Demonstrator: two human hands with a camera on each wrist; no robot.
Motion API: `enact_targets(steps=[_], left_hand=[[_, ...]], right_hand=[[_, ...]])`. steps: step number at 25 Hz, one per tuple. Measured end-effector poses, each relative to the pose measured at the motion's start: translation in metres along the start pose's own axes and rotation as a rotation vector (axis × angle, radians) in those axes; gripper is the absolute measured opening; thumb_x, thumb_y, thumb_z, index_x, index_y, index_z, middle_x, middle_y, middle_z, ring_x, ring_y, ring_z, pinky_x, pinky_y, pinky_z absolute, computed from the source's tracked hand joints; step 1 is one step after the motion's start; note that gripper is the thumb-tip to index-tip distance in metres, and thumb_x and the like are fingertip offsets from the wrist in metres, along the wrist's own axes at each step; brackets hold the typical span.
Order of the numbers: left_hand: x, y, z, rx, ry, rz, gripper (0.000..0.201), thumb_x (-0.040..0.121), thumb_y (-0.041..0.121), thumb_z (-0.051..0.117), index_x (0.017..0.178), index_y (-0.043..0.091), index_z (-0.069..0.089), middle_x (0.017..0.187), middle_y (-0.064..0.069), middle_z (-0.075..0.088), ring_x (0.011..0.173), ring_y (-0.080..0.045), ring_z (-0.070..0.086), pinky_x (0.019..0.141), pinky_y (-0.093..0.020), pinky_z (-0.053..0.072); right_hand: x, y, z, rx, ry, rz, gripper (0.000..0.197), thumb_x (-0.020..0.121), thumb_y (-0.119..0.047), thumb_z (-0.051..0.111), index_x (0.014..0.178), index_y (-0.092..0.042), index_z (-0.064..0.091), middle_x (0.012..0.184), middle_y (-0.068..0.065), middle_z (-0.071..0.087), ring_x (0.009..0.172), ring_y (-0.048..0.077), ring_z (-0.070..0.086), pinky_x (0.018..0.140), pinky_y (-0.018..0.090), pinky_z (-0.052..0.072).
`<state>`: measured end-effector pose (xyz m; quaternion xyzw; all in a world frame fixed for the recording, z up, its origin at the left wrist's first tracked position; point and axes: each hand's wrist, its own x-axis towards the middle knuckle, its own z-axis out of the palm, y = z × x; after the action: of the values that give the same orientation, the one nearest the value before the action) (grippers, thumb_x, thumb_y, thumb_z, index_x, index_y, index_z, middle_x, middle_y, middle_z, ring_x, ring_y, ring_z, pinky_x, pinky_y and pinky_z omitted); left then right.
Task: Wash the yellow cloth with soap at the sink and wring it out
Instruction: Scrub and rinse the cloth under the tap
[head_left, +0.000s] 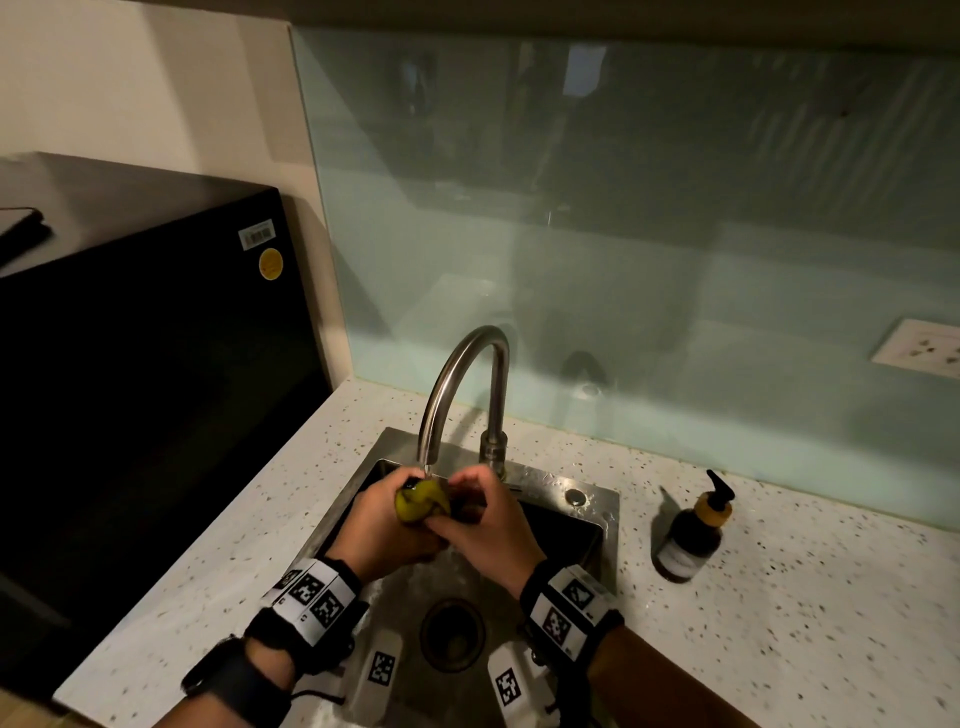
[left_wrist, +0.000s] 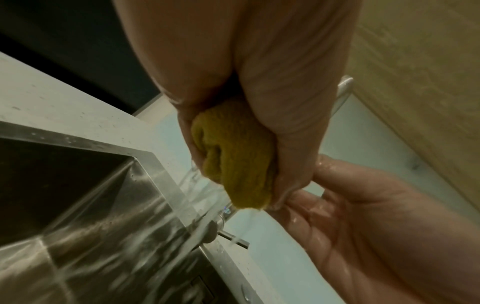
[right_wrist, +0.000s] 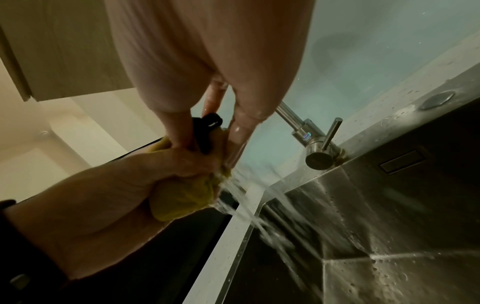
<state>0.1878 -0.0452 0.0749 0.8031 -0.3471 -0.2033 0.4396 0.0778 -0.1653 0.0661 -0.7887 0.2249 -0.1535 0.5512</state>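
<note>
1. My left hand (head_left: 382, 525) has the yellow cloth (head_left: 422, 500) balled tight in its fist, right under the running tap (head_left: 457, 384), over the sink (head_left: 597, 512).
2. My right hand (head_left: 485, 525) touches the bundle; I cannot tell whether it pinches it.
3. Risk: squeezing under that stream could spray the counter (head_left: 779, 613).
4. Wet fingers could slip, dropping it toward the drain (head_left: 453, 635).
</note>
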Motion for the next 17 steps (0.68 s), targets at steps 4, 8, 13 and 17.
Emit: enact_targets(steps=[4,8,13,17], left_hand=[[-0.001,-0.002,0.001,0.126,0.000,0.049,0.044,0.067,0.002,0.085,0.094,0.026,0.060,0.090,0.008,0.069,0.080,-0.005,0.068,0.066,-0.024,0.061],[0.003,-0.007,0.006,0.075,-0.079,0.105,0.029,0.079,0.009,0.077,0.098,0.020,0.058,0.097,-0.002,0.069,0.086,-0.014,0.069,0.076,-0.038,0.061],[-0.002,-0.012,0.004,0.225,-0.129,0.061,0.086,0.060,0.027,0.089,0.128,0.027,0.037,0.127,0.002,0.051,0.108,-0.015,0.057,0.088,-0.021,0.050],[-0.007,-0.016,-0.006,0.005,-0.202,0.066,0.104,0.063,0.003,0.091,0.143,0.029,0.030,0.133,-0.002,0.051,0.112,-0.010,0.062,0.085,-0.023,0.056]], right_hand=[[-0.004,0.001,0.002,0.044,-0.108,0.032,0.049,0.071,-0.055,0.076,0.114,-0.046,0.054,0.121,-0.013,0.057,0.111,0.009,0.056,0.091,0.036,0.056],[-0.005,-0.002,0.005,0.068,-0.050,0.029,0.044,0.074,-0.054,0.075,0.112,-0.039,0.056,0.121,-0.009,0.060,0.109,0.010,0.058,0.089,0.032,0.055],[-0.003,-0.003,-0.002,0.013,-0.003,0.024,0.030,0.081,-0.028,0.076,0.105,-0.029,0.058,0.109,-0.008,0.067,0.097,0.006,0.065,0.074,0.015,0.053],[0.000,-0.006,-0.011,0.025,0.076,-0.017,0.016,0.085,-0.015,0.072,0.097,-0.023,0.065,0.094,-0.010,0.070,0.085,-0.004,0.065,0.066,0.007,0.050]])
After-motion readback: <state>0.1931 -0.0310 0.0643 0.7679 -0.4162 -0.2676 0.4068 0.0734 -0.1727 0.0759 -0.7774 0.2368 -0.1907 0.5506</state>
